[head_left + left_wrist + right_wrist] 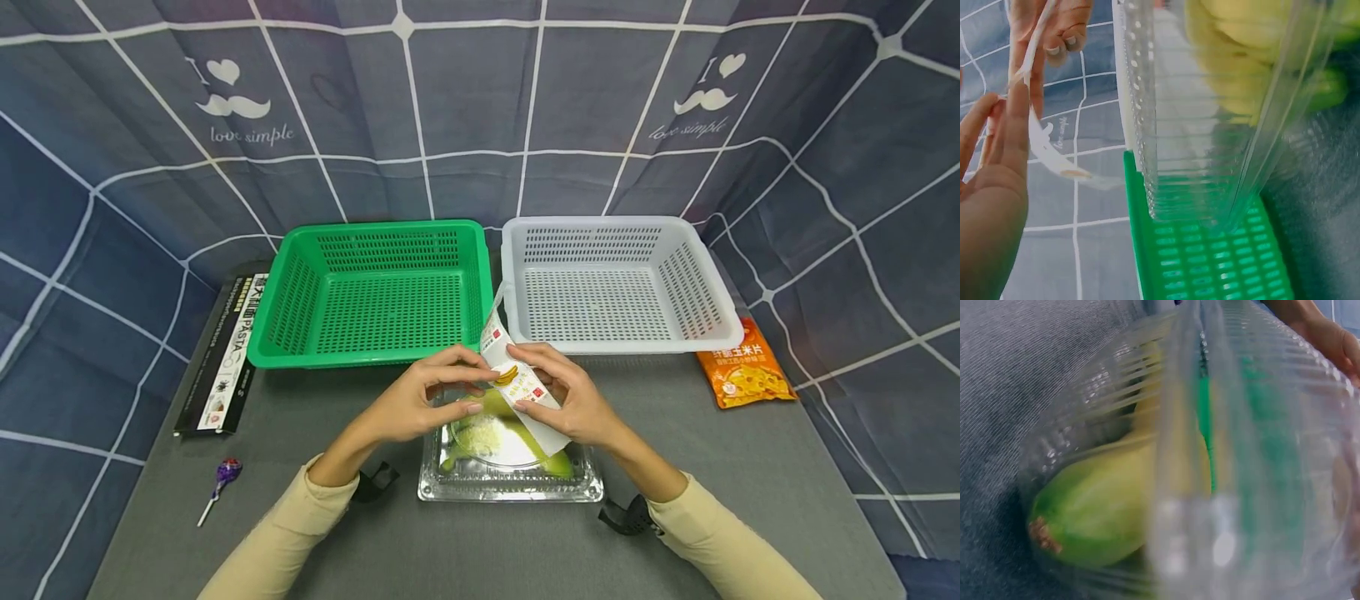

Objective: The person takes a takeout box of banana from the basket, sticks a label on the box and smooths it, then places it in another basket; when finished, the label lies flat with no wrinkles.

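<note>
A clear plastic clamshell box [517, 487] lies on the table, with yellow-green fruit [1094, 506] inside that looks like bananas. Above the box, my right hand [562, 392] pinches a white printed paper band [543, 398] between thumb and fingers. The band bears red marks and a small yellow picture; its far end stands up and curls. My left hand [423, 396] reaches in from the other side, fingertips at the band's left edge and thumb apart from it. In the left wrist view, the band [1044, 150] bends away beside the fingers.
A green basket [375, 358] and a white basket [622, 346] stand side by side behind the box. At left are a black-and-white pasta box [225, 358] and a lollipop [227, 473]. An orange snack bag [746, 367] lies at right, beside the white basket.
</note>
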Motion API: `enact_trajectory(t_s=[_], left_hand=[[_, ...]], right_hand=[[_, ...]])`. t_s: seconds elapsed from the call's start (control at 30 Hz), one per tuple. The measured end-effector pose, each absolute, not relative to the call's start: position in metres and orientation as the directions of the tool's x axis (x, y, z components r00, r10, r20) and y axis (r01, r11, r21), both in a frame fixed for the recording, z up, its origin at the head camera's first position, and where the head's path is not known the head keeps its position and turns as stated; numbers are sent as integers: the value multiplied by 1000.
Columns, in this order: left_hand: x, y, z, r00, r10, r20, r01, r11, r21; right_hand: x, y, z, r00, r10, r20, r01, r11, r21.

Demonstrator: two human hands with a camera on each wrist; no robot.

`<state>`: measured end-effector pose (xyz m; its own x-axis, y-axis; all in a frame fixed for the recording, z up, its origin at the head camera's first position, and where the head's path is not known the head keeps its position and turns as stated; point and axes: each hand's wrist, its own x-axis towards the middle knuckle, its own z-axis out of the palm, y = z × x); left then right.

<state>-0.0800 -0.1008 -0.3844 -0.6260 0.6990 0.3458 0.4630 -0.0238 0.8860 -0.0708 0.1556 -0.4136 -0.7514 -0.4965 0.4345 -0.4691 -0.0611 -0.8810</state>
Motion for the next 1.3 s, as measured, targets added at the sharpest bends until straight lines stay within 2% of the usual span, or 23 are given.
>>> enact_trajectory(t_s=[0.13,0.3,0.43,0.57,0.73,0.9,1.07,1.3], left_hand=[[-81,-106,-384,-609,711,352,324,-182,928],[-87,-118,-384,-604,708,367,171,-335,927],[-92,-120,-387,-604,737,303,145,-273,951],[-94,-111,-395,-571,804,165,229,-37,973],[-94,-95,-404,-534,839,104,445,175,879],[-91,-88,-407,-520,847,113,593,262,761],[-87,-85,-410,-540,836,102,665,349,660],[-80,-82,-412,-556,818,144,730,399,555]], right_hand=[[-70,162,-415,-767,-490,415,-425,-96,-900],[-73,178,-417,-787,-465,405,-391,-131,-911],[-77,194,-418,-796,-428,428,-415,-131,-901],[-78,205,-419,-802,-410,435,-426,-119,-897],[-77,206,-419,-793,-418,442,-434,-120,-893],[-75,204,-420,-790,-418,449,-438,-128,-890],[-75,204,-420,-807,-427,407,-401,-109,-910],[-76,203,-420,-790,-440,427,-417,-124,-900]])
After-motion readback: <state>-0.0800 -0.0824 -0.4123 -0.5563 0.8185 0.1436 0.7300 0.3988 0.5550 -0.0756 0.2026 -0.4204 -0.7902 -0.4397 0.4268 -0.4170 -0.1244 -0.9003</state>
